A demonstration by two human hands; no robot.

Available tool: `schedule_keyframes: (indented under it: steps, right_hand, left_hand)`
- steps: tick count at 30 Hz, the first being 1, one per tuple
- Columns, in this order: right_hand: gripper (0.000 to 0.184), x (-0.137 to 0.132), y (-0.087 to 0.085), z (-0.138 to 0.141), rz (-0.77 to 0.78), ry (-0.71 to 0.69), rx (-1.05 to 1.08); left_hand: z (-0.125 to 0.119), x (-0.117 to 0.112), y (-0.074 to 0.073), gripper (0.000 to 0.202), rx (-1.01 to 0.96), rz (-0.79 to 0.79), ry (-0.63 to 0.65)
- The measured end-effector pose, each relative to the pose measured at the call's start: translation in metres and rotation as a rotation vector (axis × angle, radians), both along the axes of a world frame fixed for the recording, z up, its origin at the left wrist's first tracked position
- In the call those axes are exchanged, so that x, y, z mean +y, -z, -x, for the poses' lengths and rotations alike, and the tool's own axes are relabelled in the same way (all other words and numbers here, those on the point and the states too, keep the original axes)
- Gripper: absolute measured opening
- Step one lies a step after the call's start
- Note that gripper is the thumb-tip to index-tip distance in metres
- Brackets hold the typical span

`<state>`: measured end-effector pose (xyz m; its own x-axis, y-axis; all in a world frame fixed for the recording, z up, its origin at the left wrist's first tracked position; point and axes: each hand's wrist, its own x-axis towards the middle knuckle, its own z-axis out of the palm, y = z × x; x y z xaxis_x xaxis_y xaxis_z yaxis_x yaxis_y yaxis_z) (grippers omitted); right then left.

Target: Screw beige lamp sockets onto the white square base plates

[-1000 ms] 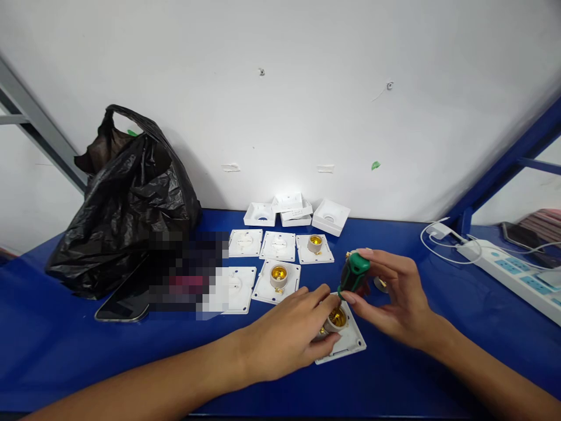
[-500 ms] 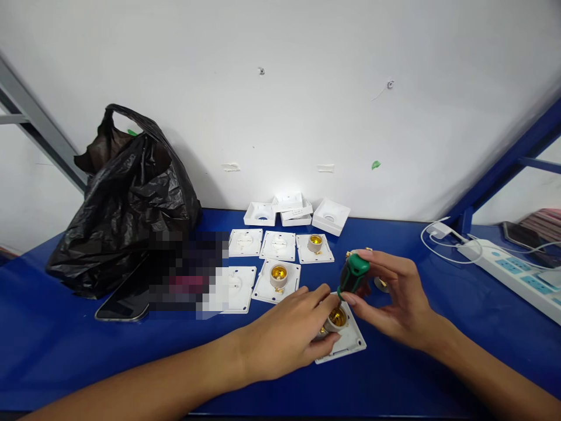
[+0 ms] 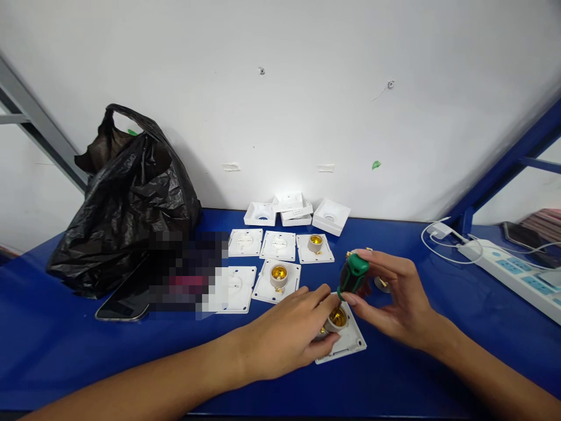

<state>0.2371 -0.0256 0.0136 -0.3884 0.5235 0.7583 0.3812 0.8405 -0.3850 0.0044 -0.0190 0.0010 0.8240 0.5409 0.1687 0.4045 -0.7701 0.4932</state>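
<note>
My right hand [image 3: 397,292] is closed round the green and black handle of a screwdriver [image 3: 356,272], tilted with its tip down by a lamp socket [image 3: 336,318]. That socket is a round piece with a brass-coloured lining, on a white square base plate [image 3: 350,342]. The fingers of my left hand [image 3: 298,330] are wrapped round the socket's left side and hide part of it and of the plate. Just behind the left hand is another plate with a lamp socket [image 3: 279,275]. Small brass-coloured parts [image 3: 382,285] show partly behind my right hand.
Further white plates [image 3: 277,245] lie in rows behind, one bearing a socket [image 3: 314,242]. White box covers [image 3: 331,216] stand against the wall. To the left are a black plastic bag [image 3: 131,204], a phone [image 3: 125,295] and a blurred patch; a power strip [image 3: 517,275] with cables lies right.
</note>
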Motion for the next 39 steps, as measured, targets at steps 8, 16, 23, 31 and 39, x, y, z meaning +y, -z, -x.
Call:
schedule_keyframes:
  steps: [8,16,23,31,39]
  right_hand:
    - [0.069,-0.0007,-0.0009,-0.0002,-0.004,0.02,-0.018]
    - [0.073,0.0001,-0.0004,-0.0008,-0.006,0.004,-0.019]
    - [0.071,0.0002,-0.0022,-0.0014,-0.008,-0.004,-0.033]
    - [0.071,-0.0005,-0.005,-0.0007,-0.016,-0.006,-0.048]
    - [0.071,-0.0003,-0.0039,-0.0017,-0.013,-0.007,-0.059]
  left_hand:
    - [0.0002,-0.0002,-0.0017,0.03,0.01,-0.003,0.011]
    - [-0.0003,-0.0006,-0.004,0.032,0.026,0.013,0.015]
    - [-0.0004,0.0012,-0.0037,0.03,0.028,0.016,0.019]
    - [-0.0002,0.0001,-0.0039,0.03,0.03,0.014,0.017]
    - [-0.0002,0.0004,-0.0034,0.028,0.027,0.003,0.023]
